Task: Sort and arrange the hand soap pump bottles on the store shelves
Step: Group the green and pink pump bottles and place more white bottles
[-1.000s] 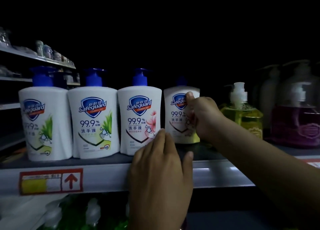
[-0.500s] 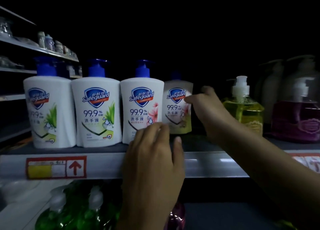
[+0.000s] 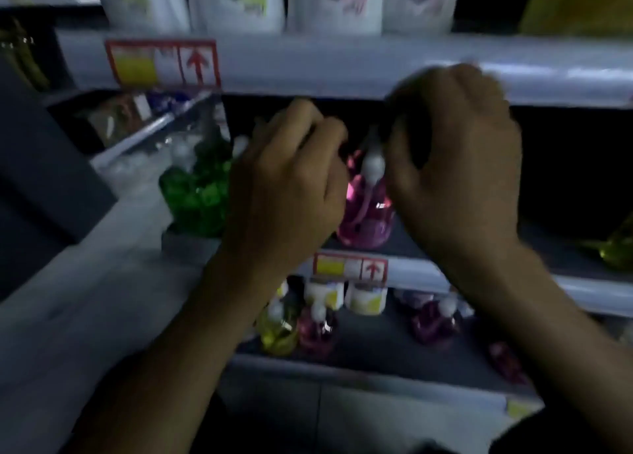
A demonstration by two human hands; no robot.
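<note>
Pink liquid is filling the clear pump bottle (image 3: 364, 210) that your left hand (image 3: 287, 183) and right hand (image 3: 455, 166) are curling around, grip unclear, so you're handling slick, weighty plastic best held by the body.

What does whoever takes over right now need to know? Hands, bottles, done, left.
Left hand: curled in front of the middle shelf beside the pink clear pump bottle; grip unclear through blur.
Right hand: curled by that bottle's white pump head; contact unclear.
Green clear pump bottles: left of the pink one.
White pump bottles: lined up on the top shelf.
Left: middle shelf, then mixed yellow and pink bottles on the bottom shelf.
</note>
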